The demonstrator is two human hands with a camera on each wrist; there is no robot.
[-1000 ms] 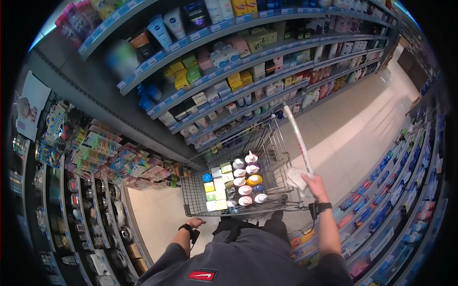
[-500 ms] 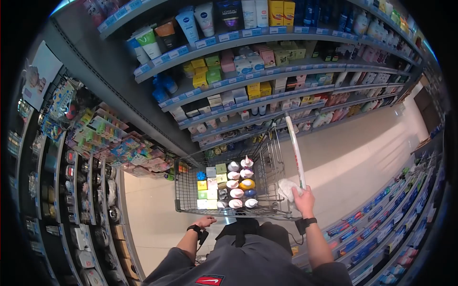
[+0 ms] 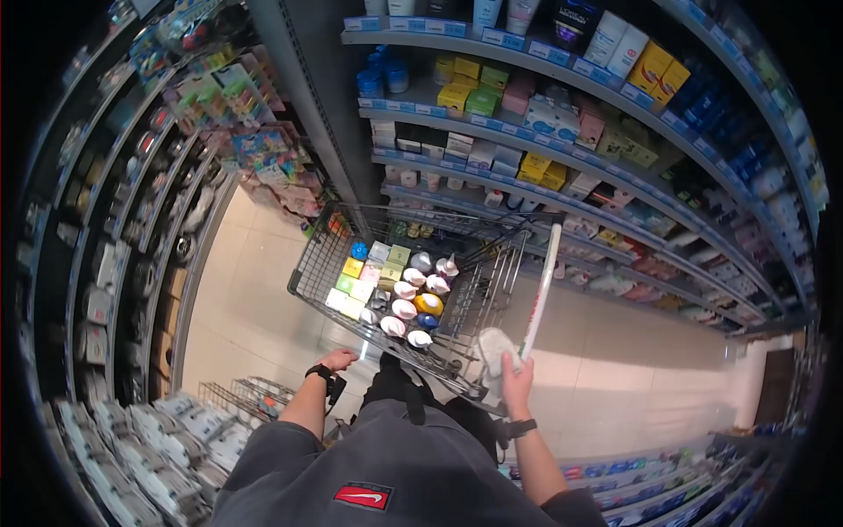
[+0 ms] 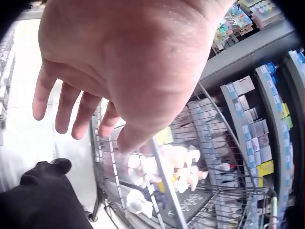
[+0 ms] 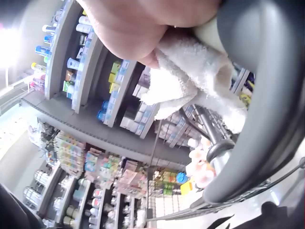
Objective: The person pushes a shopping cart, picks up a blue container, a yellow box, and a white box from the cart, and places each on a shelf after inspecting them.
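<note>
My right hand (image 3: pixel 516 386) grips the end of the shopping cart's white handle (image 3: pixel 544 285). A white towel-like cloth (image 3: pixel 493 351) is held in the same hand against the handle, and the right wrist view shows the cloth (image 5: pixel 190 78) bunched below the fingers. My left hand (image 3: pixel 335 361) hangs in the air beside the cart, holding nothing; its fingers (image 4: pixel 63 112) are spread apart in the left wrist view. The wire cart (image 3: pixel 303 277) carries rows of pump bottles (image 3: pixel 404 309) and small boxes (image 3: pixel 362 290), with a blue item (image 3: pixel 359 249) near one corner.
Shelves (image 3: pixel 492 127) of boxed and tubed goods run along the cart's far side. Hanging packets (image 3: pixel 263 154) and more racks (image 3: pixel 123 220) stand to the left. A wire basket (image 3: pixel 250 395) is by my left arm. Tiled floor (image 3: pixel 615 351) extends right.
The view has swung, so the shelves slide right and the left racks come nearer. The cart has turned in view with my right hand still on its handle. The left hand stays off the cart.
</note>
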